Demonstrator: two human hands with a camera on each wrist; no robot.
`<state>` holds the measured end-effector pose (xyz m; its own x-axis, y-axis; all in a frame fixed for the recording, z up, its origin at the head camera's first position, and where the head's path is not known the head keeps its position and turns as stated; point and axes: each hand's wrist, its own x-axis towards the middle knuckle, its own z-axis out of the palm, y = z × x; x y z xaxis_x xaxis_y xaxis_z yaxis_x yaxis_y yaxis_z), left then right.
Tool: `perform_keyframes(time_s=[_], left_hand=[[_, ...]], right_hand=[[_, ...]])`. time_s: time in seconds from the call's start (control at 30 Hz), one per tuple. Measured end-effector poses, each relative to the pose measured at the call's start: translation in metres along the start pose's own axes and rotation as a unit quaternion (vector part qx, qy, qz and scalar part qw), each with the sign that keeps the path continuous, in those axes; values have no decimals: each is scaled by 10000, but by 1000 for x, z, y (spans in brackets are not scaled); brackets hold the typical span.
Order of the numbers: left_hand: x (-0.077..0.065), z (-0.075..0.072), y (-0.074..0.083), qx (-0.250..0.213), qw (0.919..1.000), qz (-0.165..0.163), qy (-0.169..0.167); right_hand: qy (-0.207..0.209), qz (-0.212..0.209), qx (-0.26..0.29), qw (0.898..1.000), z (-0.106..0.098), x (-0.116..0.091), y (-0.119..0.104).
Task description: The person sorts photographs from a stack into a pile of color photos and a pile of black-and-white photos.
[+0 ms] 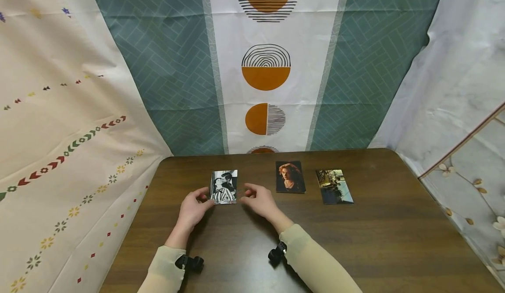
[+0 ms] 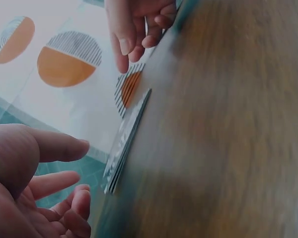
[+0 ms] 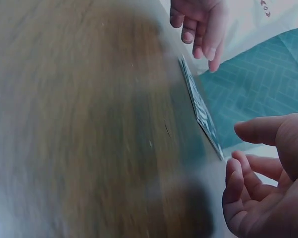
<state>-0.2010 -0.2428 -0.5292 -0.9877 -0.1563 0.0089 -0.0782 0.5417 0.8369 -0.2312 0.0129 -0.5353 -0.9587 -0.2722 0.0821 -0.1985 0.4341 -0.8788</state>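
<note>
A small stack of photo cards point(image 1: 224, 187) lies on the table, its top card a black-and-white picture of two people. The layered edges of the stack point(image 2: 123, 153) show in the left wrist view. At its left side is my left hand point(image 1: 194, 206), thumb and fingers spread apart, fingertips close to the card's edge. My right hand point(image 1: 259, 200) is just off the right side, its fingers loosely bent with nothing between them. In the right wrist view, a gap shows between the right hand point(image 3: 273, 173) and the stack point(image 3: 201, 111).
Right of the hands lies a dark portrait card point(image 1: 290, 177), seemingly on others. Farther right is a card with a colourful scene point(image 1: 334, 187). The brown wooden table point(image 1: 378, 240) ends at a patterned curtain point(image 1: 268, 78) behind and cloths at both sides.
</note>
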Motion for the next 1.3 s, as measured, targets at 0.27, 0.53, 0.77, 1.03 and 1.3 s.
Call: perform_keyframes(time_s=[0.27, 0.53, 0.77, 1.03, 1.3], left_hand=[[1, 16, 17, -118, 9993, 297, 182], [0, 41, 33, -411, 9976, 538, 148], [-2, 68, 51, -625, 9951, 756, -141], [-2, 105, 70, -677, 9913, 1003, -514], [-2, 137, 86, -815, 9880, 1051, -784]], right_hand=[[138, 72, -55, 9999, -27, -6, 10], [350, 183, -107, 9992, -51, -13, 20], [597, 295, -242, 9975, -76, -22, 34], [967, 575, -167, 9935, -110, -36, 49], [1117, 824, -140, 9902, -133, -47, 63]])
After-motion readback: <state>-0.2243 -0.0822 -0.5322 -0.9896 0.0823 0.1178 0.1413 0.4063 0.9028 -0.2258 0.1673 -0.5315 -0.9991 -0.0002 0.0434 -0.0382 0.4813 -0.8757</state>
